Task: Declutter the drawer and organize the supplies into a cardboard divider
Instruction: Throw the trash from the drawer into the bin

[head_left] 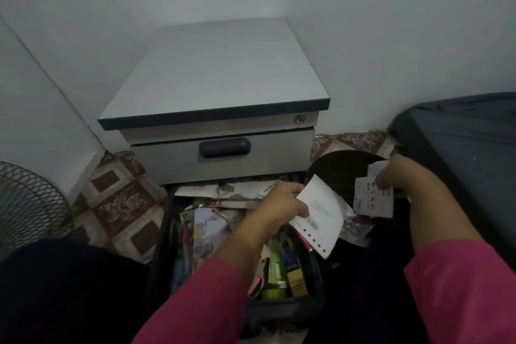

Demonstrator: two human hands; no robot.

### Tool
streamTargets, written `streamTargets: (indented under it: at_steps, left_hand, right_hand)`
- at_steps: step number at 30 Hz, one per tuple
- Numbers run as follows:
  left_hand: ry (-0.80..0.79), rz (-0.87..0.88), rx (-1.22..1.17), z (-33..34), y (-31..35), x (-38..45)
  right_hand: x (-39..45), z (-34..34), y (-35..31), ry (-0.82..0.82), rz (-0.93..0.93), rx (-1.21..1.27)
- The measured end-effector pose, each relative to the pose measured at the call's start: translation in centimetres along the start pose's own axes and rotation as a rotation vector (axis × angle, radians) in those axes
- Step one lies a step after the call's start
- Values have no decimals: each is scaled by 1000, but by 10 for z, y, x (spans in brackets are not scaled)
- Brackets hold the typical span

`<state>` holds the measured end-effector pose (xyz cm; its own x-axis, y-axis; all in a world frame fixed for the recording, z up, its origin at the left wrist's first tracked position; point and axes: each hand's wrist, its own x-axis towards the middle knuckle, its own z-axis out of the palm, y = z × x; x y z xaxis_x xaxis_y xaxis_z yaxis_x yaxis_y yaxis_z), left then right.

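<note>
Over the open lower drawer (167, 232) of the grey pedestal cabinet (217, 75), the left hand (275, 208) pinched a white printed paper slip with a punched edge (321, 218), held clear of the clutter. To the right, the right hand (396, 176) clamped a small white printed card (372, 201) above a dark round bin (337, 170) standing beside the cabinet. Below, the drawer was crammed with pens, packets and a green tube (276, 260), papers wedged at its far end. No cardboard divider was visible. The slip hung by one corner and could slide back into the pile; a useful card might be binned unread in this dim light, and loose papers at the far end could jam the drawer.
</note>
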<state>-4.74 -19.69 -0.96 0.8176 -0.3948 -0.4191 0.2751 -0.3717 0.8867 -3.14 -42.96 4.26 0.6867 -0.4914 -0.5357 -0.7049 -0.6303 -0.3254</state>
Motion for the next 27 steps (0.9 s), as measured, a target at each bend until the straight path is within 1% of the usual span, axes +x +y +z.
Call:
streamTargets:
  at_steps: [3,6,9,12,16,19,21,23,25,27]
  left_hand:
    - [14,-18,13,34,1,38]
    - [-52,-67,-19,53,3,60]
    - [-78,-86,-17,57,1,68]
    - [-43,-76,-23,50,-9,63]
    - [101,-32,-78,28,-32,49]
    - [266,34,-165,1,-49,35]
    - [386,87,-139,-21,-61,28]
    - [484,107,-68,-43,-75,24]
    - [581,105,75,-65,-87,21]
    - [663,122,375,-87,-100,19]
  right_hand:
    - [13,1,2,-61,12,54]
    - [15,1,6,-114,-3,83]
    - [14,-1,7,-60,-73,56]
    - [14,-1,4,-53,-122,23]
    - [3,7,-8,-37,-210,-88]
    - [-6,26,-23,-54,-349,-143]
    - [-11,46,-36,-75,-455,-200]
    - [-14,66,-49,-121,-534,-235]
    - [-17,87,-61,-156,-610,-309]
    - [-18,110,-71,-166,-710,-412]
